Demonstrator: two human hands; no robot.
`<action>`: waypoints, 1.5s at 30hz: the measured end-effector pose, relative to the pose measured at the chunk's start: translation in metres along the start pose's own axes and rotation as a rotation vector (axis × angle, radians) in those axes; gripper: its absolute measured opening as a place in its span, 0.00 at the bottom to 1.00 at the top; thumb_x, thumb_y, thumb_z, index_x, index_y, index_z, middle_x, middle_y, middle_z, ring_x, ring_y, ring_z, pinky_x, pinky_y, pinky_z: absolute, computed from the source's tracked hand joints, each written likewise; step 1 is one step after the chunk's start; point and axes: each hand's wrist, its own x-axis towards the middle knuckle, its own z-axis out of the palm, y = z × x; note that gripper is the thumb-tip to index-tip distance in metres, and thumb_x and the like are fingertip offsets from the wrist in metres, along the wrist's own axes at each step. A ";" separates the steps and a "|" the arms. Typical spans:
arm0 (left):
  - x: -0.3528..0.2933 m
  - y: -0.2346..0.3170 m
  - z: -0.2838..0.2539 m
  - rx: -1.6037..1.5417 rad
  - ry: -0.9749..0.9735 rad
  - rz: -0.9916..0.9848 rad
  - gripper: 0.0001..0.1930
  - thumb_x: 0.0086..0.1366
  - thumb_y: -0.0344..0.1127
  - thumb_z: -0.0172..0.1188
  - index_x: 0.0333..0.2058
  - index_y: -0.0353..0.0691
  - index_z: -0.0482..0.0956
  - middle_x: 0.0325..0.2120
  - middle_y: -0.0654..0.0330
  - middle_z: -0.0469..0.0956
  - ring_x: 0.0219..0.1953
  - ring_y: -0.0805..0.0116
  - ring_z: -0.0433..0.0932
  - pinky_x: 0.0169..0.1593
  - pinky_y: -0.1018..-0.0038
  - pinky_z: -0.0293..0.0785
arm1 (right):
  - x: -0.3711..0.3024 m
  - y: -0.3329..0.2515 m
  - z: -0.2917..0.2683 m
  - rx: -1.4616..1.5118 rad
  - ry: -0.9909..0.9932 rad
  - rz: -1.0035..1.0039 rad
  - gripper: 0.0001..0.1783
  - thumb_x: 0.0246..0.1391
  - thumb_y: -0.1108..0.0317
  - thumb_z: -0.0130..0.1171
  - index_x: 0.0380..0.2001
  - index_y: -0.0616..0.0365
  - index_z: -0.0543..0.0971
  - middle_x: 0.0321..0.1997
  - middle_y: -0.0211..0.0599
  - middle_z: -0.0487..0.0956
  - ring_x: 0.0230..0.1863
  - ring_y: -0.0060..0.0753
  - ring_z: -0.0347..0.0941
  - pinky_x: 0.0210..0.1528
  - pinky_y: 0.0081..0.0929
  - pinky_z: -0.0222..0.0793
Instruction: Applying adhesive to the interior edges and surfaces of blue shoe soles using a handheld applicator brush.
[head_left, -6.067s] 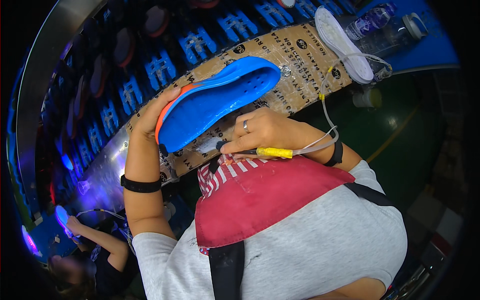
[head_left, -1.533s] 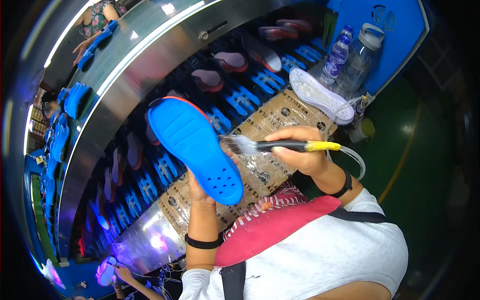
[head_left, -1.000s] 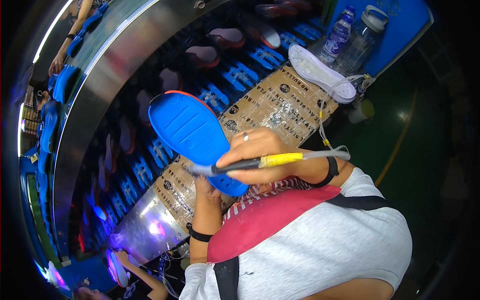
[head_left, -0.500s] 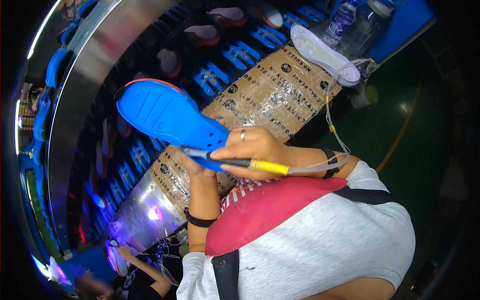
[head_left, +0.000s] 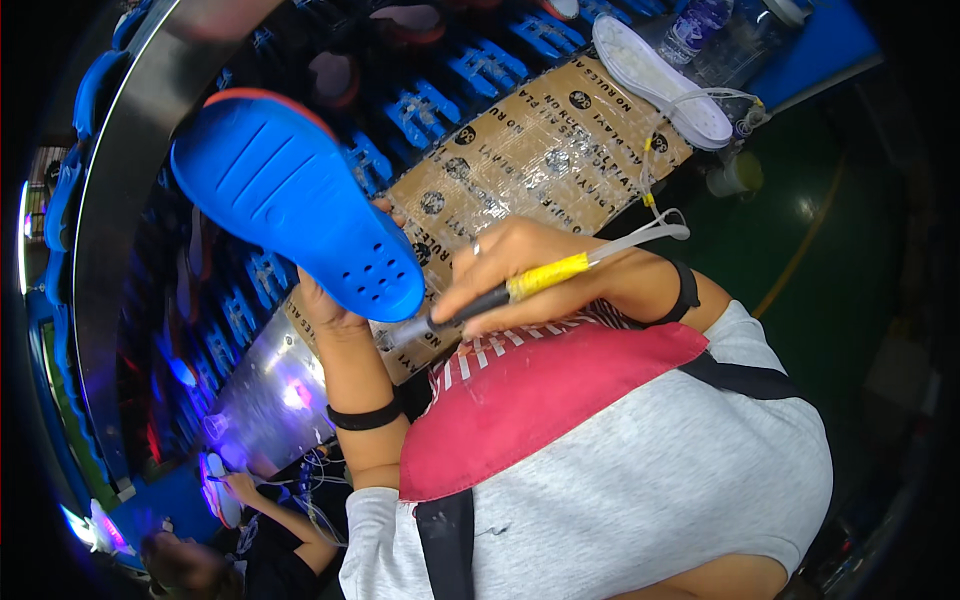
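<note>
A blue shoe sole [head_left: 275, 195] with a red-orange far rim and small holes at its heel end is gripped from beneath by my left hand [head_left: 328, 306]. Most of that hand is hidden under the sole; some fingertips show past its right edge. In my right hand [head_left: 510, 262], closed round it, is a brush [head_left: 548, 276] with a yellow and black handle, fed by a clear tube [head_left: 645, 233]. Its blurred tip is just below the sole's heel, apart from it or barely beside it; I cannot tell which.
Taped cardboard [head_left: 510, 150] covers the bench. A white sole [head_left: 655, 80] lies at its far right, beside a water bottle [head_left: 695, 30] and a clear jar [head_left: 745, 50]. Blue racks [head_left: 485, 68] with shoe parts run behind. At lower left, another person's hand [head_left: 240, 487] holds a shoe.
The blue sole has moved left and slightly up, tilting so more of its heel holes show. The brush has come away from the sole's near edge as my right hand shifted up and right.
</note>
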 end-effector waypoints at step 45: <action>-0.009 0.016 -0.042 0.456 0.270 -0.677 0.27 0.67 0.48 0.45 0.56 0.33 0.63 0.48 0.48 0.73 0.45 0.57 0.77 0.49 0.65 0.75 | -0.016 0.036 -0.005 -0.402 -0.082 -0.081 0.14 0.41 0.73 0.67 0.36 0.56 0.82 0.29 0.38 0.81 0.29 0.33 0.77 0.31 0.23 0.71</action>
